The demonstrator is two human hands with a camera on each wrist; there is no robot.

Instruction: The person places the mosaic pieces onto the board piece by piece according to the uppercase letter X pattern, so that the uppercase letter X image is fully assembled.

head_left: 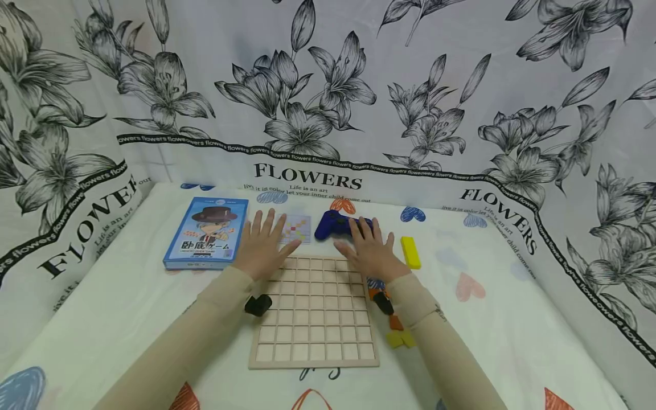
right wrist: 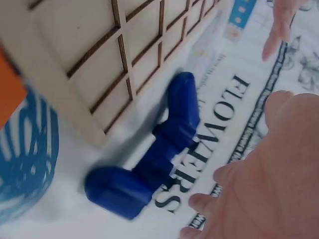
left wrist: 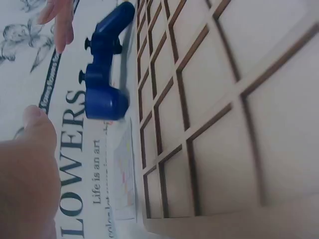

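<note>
A wooden grid board point(head_left: 314, 364) with square cells lies in the middle of the table. Over its far left corner is my left hand point(head_left: 262, 246), fingers spread and straight, holding nothing. My right hand point(head_left: 370, 250) is over the far right corner, its fingers also extended, with nothing in its grasp. Just beyond the board lies a blue game controller point(head_left: 328, 224), partly covered by the right fingers in the head view; the right wrist view shows the controller point(right wrist: 149, 162) apart from the hand. A card with a coloured grid pattern point(head_left: 298, 230) lies beside the left fingers.
A blue game box point(head_left: 205, 233) with a cartoon figure lies left of the left hand. Right of the board are a yellow block point(head_left: 410, 253), an orange piece point(head_left: 396, 323) and yellow pieces point(head_left: 401, 339), partly hidden by the right arm. A flower-printed cloth point(head_left: 318, 136) hangs behind.
</note>
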